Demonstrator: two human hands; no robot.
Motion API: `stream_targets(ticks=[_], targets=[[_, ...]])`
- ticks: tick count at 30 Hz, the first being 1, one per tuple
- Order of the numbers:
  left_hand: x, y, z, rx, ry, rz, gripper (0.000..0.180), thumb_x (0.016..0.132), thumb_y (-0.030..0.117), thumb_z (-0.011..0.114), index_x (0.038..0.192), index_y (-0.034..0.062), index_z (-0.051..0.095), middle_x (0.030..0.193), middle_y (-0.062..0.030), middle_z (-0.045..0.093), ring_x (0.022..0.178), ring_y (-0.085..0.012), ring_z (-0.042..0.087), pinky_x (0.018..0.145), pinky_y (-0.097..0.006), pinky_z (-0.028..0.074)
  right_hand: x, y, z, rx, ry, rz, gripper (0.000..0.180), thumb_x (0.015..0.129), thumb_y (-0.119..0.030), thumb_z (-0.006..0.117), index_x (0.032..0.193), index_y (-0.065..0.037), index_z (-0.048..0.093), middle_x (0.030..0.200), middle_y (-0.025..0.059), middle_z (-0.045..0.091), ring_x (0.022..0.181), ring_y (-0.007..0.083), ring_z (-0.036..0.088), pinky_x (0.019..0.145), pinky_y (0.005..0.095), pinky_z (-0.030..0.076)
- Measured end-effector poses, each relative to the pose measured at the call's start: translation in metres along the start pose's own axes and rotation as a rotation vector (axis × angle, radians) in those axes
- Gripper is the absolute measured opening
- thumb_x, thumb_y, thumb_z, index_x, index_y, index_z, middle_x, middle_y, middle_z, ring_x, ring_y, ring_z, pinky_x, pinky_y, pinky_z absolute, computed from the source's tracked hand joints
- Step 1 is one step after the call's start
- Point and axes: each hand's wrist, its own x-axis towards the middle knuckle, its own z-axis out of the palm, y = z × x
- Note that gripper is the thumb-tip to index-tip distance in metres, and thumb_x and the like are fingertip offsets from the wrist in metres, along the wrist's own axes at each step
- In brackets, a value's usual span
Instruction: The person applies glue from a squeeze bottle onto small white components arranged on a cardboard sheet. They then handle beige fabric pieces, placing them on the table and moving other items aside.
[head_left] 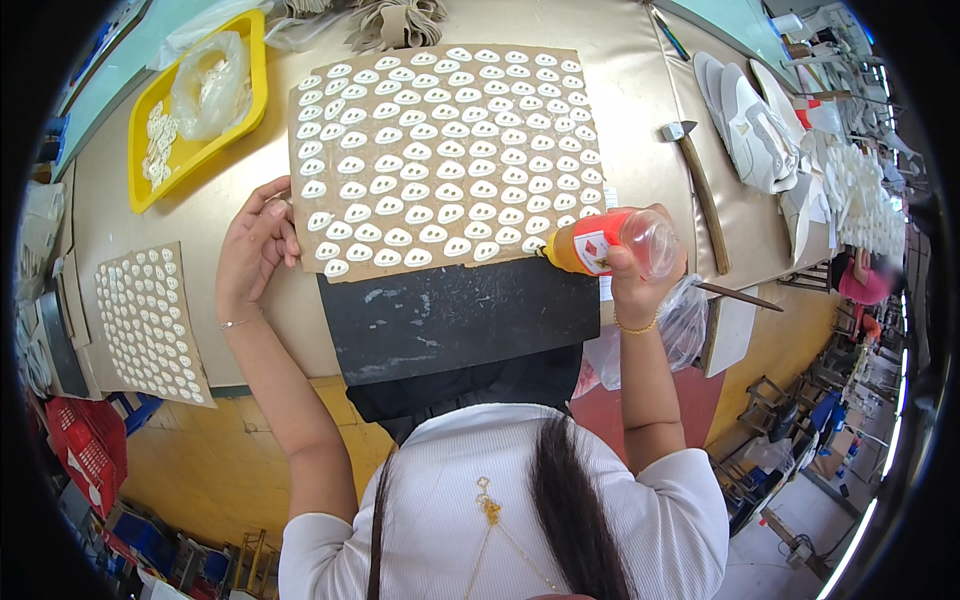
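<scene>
A brown cardboard sheet (445, 160) lies on the table in front of me, covered with rows of small white oval pieces. My left hand (255, 245) rests on its lower left corner, fingers on the board's edge. My right hand (640, 270) grips a clear squeeze bottle (610, 240) of orange liquid, tipped sideways with its nozzle at the sheet's lower right corner. A black mat (450, 315) lies just under the sheet at the table's front edge.
A yellow tray (250, 95) with white pieces and a plastic bag sits at the far left. A second cardboard sheet (150, 320) of white pieces lies at the left. A hammer (700, 190), white shoe uppers (755, 130) and a thin stick (740, 296) lie to the right.
</scene>
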Motion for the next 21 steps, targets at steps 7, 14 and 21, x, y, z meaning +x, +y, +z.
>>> stream_targets(ticks=[7,14,21], targets=[[-0.001,0.001,0.000,0.000,-0.007,0.006,0.039,0.093,0.014,0.050,0.126,-0.0037,0.041,0.083,-0.0068,0.057,0.057,-0.0086,0.057,0.045,-0.019,0.048,0.002,0.002,0.007,-0.049,-0.046,-0.099,0.042,0.063,-0.028,0.085,0.082,0.003,0.063,0.071,0.0048,0.055,0.060,0.0125,0.053,0.053,0.0236,0.040],[0.000,0.001,-0.001,-0.009,-0.015,0.005,0.039,0.093,0.014,0.051,0.126,-0.0040,0.041,0.083,-0.0067,0.057,0.057,-0.0089,0.058,0.045,-0.019,0.048,0.011,-0.005,0.015,-0.101,-0.067,-0.139,0.041,0.063,-0.025,0.085,0.083,0.002,0.064,0.070,0.0049,0.055,0.059,0.0122,0.052,0.052,0.0237,0.041],[0.000,-0.001,-0.001,0.004,0.006,-0.003,0.038,0.093,0.014,0.051,0.126,-0.0033,0.042,0.083,-0.0058,0.056,0.056,-0.0088,0.057,0.044,-0.019,0.047,0.019,-0.013,0.006,-0.109,-0.056,-0.116,0.040,0.066,-0.026,0.084,0.084,0.002,0.063,0.073,0.0026,0.054,0.063,0.0110,0.053,0.055,0.0233,0.042]])
